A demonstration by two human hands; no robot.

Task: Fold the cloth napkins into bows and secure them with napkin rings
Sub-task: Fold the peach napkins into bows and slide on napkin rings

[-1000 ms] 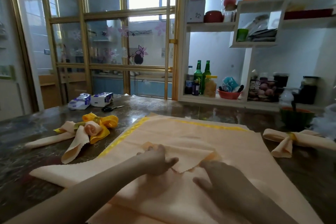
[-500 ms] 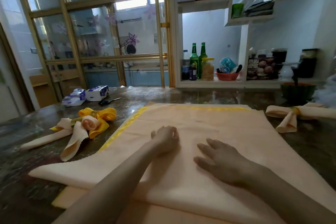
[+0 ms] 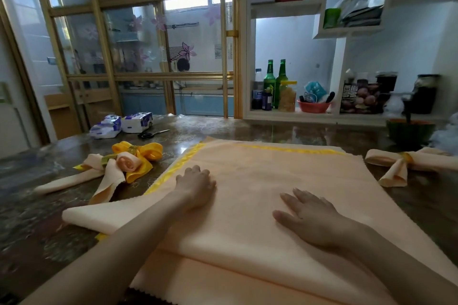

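Observation:
A large peach cloth napkin (image 3: 260, 171) with a yellow border lies folded over on the dark marble table (image 3: 37, 225). My left hand (image 3: 195, 186) rests palm down on its left part, fingers lightly bent. My right hand (image 3: 309, 215) presses flat on its right part with fingers spread. A finished peach bow (image 3: 401, 163) with a gold ring lies at the right. Left of the cloth lie a peach bow (image 3: 99, 176), a yellow bow (image 3: 141, 153) and a small rolled peach napkin (image 3: 127, 164).
Two tissue packs (image 3: 121, 125) and black scissors (image 3: 151, 134) lie at the far left of the table. A dark green bowl (image 3: 409, 131) stands at the far right. White shelves with bottles (image 3: 275, 82) and jars stand behind the table.
The loose corner I held a second ago now lies flat. Both hands have slid apart over the cloth, the left one toward the left border. The view has tilted down.

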